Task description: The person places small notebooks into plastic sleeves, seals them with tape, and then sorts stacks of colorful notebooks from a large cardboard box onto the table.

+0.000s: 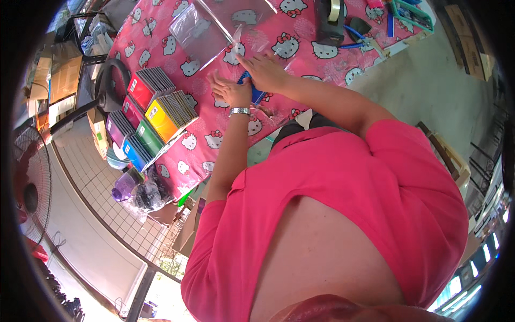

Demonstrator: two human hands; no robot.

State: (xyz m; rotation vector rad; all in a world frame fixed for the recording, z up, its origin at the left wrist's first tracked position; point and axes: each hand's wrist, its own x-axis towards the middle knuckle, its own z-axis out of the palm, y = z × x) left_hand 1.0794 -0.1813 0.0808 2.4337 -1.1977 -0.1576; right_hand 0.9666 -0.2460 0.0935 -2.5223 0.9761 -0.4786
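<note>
A small blue notebook lies on the pink cartoon-cat tablecloth, partly hidden beneath my hands. My left hand, a metal-banded watch at its wrist, rests by the notebook's left side with its fingers stretched out and apart. Over the notebook's upper right my right hand lies with extended fingers, its index finger pointing to the upper left. Clear plastic, hard to make out, shows around the fingers. Just beyond them is a larger pair of clear plastic sheets with a pale strip between.
Spiral notebooks in several colours, such as yellow and red, stand stacked at the table's left. A black tape dispenser, blue-handled scissors and a green tray sit at the far right. A fan stands left.
</note>
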